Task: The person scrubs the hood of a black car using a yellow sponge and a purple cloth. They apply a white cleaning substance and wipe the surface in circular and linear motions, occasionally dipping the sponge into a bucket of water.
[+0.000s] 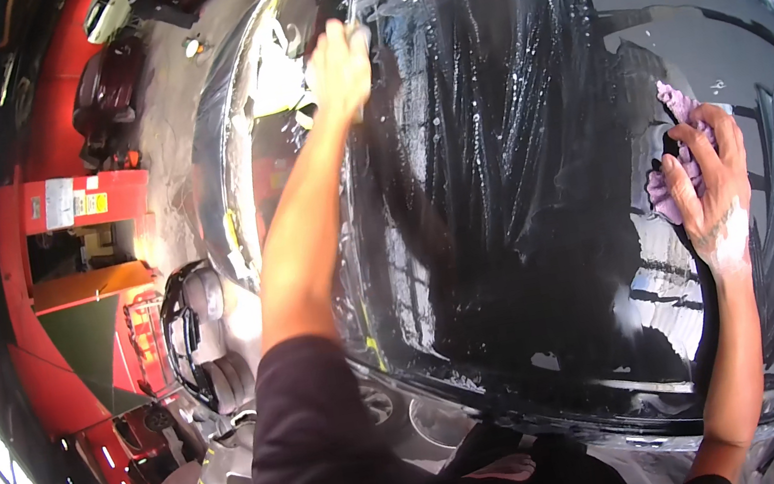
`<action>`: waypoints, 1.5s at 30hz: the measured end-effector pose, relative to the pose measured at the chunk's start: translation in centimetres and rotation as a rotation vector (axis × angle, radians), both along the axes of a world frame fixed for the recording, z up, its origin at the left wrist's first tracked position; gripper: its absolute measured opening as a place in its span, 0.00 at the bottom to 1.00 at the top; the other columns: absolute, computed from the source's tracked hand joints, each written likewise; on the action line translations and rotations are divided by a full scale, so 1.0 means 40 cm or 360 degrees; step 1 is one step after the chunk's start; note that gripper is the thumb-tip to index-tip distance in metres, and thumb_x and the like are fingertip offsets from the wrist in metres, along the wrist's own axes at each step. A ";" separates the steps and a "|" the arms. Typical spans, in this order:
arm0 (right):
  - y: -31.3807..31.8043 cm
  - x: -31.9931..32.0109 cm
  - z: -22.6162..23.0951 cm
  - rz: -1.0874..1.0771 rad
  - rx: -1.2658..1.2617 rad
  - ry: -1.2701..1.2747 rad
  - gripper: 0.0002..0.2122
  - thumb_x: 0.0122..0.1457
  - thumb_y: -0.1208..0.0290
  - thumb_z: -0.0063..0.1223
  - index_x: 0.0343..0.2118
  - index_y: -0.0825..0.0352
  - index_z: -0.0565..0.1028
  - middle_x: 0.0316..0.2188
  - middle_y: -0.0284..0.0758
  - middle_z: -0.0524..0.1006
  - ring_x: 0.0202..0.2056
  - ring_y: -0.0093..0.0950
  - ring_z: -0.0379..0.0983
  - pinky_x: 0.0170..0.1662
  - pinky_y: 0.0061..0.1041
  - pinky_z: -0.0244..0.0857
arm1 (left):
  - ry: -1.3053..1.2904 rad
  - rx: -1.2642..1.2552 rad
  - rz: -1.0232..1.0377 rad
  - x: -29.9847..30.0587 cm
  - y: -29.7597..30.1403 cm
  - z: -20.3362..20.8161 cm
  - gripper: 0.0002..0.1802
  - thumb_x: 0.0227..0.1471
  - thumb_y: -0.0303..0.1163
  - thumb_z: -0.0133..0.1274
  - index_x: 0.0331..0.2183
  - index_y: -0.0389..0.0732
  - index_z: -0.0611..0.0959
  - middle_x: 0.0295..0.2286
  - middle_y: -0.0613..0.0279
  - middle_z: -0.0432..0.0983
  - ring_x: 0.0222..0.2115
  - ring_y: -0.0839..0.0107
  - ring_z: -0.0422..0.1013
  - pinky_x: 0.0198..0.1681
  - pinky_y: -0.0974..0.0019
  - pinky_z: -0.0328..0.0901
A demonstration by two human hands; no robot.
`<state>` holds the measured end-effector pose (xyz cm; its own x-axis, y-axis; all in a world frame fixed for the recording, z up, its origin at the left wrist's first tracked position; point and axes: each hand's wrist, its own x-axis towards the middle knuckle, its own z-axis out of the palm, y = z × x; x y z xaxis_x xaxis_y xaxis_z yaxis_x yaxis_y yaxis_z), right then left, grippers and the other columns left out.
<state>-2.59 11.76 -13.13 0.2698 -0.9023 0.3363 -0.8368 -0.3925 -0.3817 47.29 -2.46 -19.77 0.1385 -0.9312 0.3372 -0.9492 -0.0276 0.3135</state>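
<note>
A glossy black car panel spreads in front of me, wet and streaked with white foamy residue. My right hand presses a crumpled pink-purple cloth against the panel's right part, fingers bent over it. White residue coats the back of that wrist. My left arm reaches far forward, and my left hand is closed at the panel's far left edge. Whatever its curled fingers hold, if anything, is hidden. Beside that hand lies a bright, glare-washed area with yellow tape strips along the car's edge.
At left stands a red structure with posted sheets and a dark green panel. Black and grey car parts rest beside it. A dark red car part is farther off. A pale round rim shows below the panel's near edge.
</note>
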 end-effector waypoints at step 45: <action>-0.001 -0.001 0.013 -0.0033 -0.0002 0.0018 0.16 0.56 0.67 0.68 0.45 0.69 0.81 0.54 0.49 0.73 0.63 0.56 0.66 0.70 0.56 0.57 | -0.0019 0.0039 -0.0295 -0.108 0.498 0.009 0.14 0.66 0.36 0.56 0.49 0.38 0.83 0.43 0.46 0.80 0.43 0.44 0.76 0.48 0.48 0.72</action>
<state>-2.63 11.70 -12.62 0.2546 -0.9074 0.3342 -0.8491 -0.3752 -0.3718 42.95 17.47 -19.42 -0.0400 -0.9485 0.3144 -0.9424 0.1404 0.3035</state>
